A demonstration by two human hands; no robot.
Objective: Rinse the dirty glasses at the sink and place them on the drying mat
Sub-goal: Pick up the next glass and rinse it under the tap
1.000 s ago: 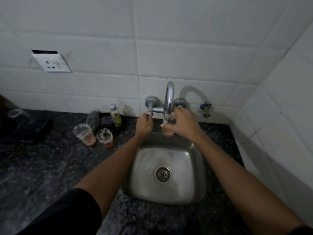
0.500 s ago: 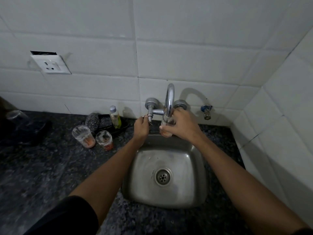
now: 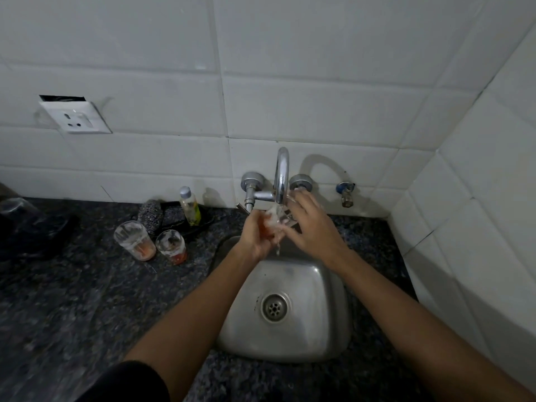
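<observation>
A clear glass [image 3: 271, 220] with orange residue sits tilted under the chrome tap spout [image 3: 282, 172], and water runs over it into the steel sink [image 3: 324, 329]. My left hand [image 3: 255, 236] grips the glass from the left. My right hand [image 3: 311, 224] rests against its right side with fingers spread. Two more dirty glasses stand on the dark counter to the left of the sink: a larger glass [image 3: 134, 240] and a smaller glass [image 3: 171, 246], both with orange dregs. A dark mat [image 3: 37, 227] with a clear glass [image 3: 14, 206] on it lies at the far left.
A small bottle [image 3: 190, 206] and a scrubber [image 3: 149, 216] sit by the wall behind the dirty glasses. A wall socket [image 3: 75, 117] is above the counter on the left. A second small tap [image 3: 345, 192] is on the wall to the right. Tiled wall closes the right side.
My left hand has left the tap handle and taken hold of the glass. Water now flows from the spout over the glass. My right hand's fingers have loosened.
</observation>
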